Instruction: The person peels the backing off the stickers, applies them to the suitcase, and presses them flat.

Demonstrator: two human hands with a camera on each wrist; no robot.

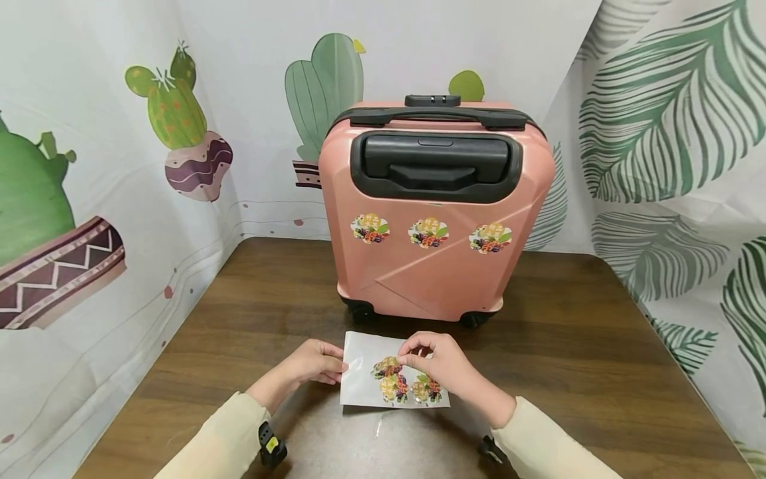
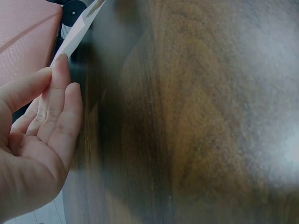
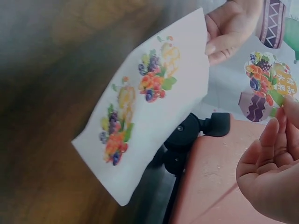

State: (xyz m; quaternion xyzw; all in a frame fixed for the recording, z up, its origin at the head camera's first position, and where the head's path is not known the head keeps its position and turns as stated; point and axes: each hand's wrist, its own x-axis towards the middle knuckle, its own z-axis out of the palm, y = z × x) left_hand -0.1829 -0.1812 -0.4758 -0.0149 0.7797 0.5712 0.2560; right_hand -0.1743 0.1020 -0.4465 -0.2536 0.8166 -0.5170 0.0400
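My left hand (image 1: 310, 362) pinches the left edge of a white sticker sheet (image 1: 359, 386) between thumb and fingers, and the left wrist view shows the sheet (image 2: 77, 35) nearly edge-on. Two fruit-print stickers (image 3: 159, 70) are on the sheet. In my right hand (image 1: 445, 366), thumb and fingertips pinch a round fruit sticker (image 3: 266, 79), held apart from the sheet in the right wrist view. Behind both hands stands a pink suitcase (image 1: 419, 283), upright, with a row of three matching stickers (image 1: 428, 233) across its face.
The suitcase rests on a dark brown wooden table (image 1: 574, 372), its black wheels (image 1: 475, 319) just behind the sheet. A black handle recess (image 1: 437, 166) is near its top. Cloth printed with cacti (image 1: 176, 113) and leaves (image 1: 670, 113) hangs behind and beside the table.
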